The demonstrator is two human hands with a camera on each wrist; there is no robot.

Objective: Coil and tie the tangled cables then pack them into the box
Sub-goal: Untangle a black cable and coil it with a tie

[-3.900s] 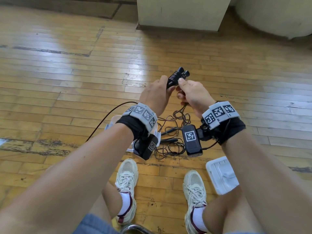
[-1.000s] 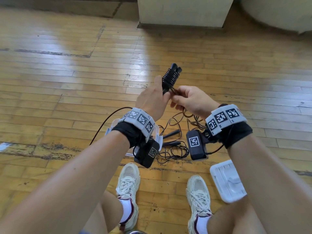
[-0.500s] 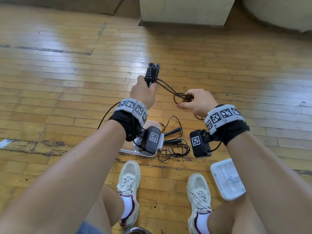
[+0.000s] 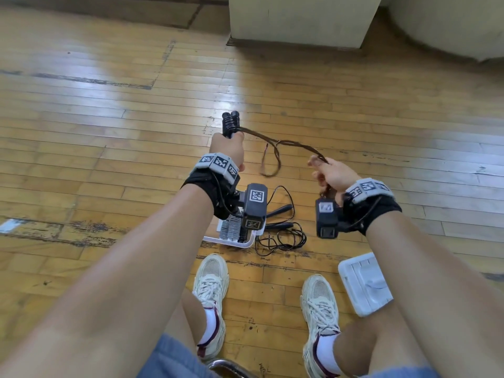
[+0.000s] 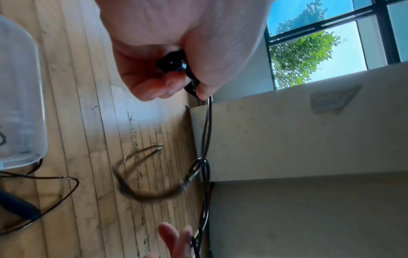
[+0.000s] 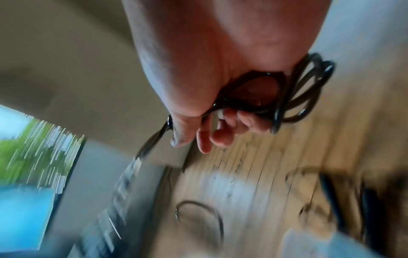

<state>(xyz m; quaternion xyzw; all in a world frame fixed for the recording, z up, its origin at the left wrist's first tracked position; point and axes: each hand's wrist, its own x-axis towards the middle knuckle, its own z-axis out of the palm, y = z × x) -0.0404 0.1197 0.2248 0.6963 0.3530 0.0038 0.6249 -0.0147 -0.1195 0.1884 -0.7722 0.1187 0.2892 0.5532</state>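
white plastic, closest to me: the lid (image 4: pixel 364 283) lies on the floor (image 4: pixel 109 110) just beside my right shoe. a little farther out is the box (image 4: pixel 234 242), partly hidden under my left wrist, something ribbed already inside it, though i cannot tell what. touching its right side lies the loose cable (image 4: pixel 281 237), a thin black tangle with two dark handle-like ends, not yet coiled.

above that is the work in hand. my left hand (image 4: pixel 227 148) has its fingers (image 5: pixel 159 90) curled tight round the wound bundle (image 4: pixel 230 124), whose top pokes out above my fist. from it the free tail (image 4: pixel 283 143) runs across to my right hand (image 4: pixel 334 175), where my thumb and forefinger pinch it; the right wrist view shows a few small loops gathered under those fingers (image 6: pixel 240 120), the rest loosely bent. midway along the tail there is a snag, and a slack loop (image 4: pixel 268 162) hangs from it.

as i judge it, i am drawing the tail taut to tie off. to do it well i should keep the left grip firm so the wraps don't slide, shake that hanging loop free before pulling harder, or it will cinch into a knot, then lay the tail round the bundle in close turns and tuck the end.

farthest off stands a pale cabinet base (image 4: pixel 300 20).
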